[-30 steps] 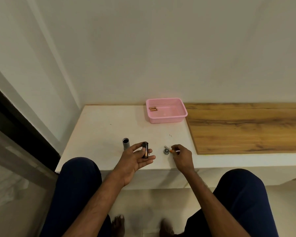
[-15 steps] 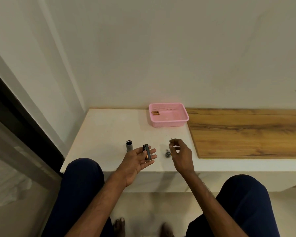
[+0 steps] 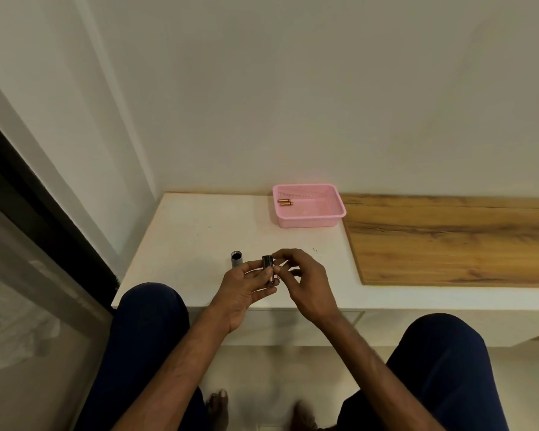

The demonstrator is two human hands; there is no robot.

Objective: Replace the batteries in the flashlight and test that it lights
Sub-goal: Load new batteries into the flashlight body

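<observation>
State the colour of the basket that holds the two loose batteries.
Pink. The basket shows clearly in the head view, at the back of the white counter.

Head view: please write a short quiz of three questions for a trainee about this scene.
1. True or false: the pink basket is empty.
2. The dark battery holder rests in which hand? A) left B) right
3. What stands upright on the white counter, beside the left hand?

Key:
1. False; two batteries lie in it.
2. A; the right hand reaches its top end.
3. The grey flashlight tube, open end up.
</observation>
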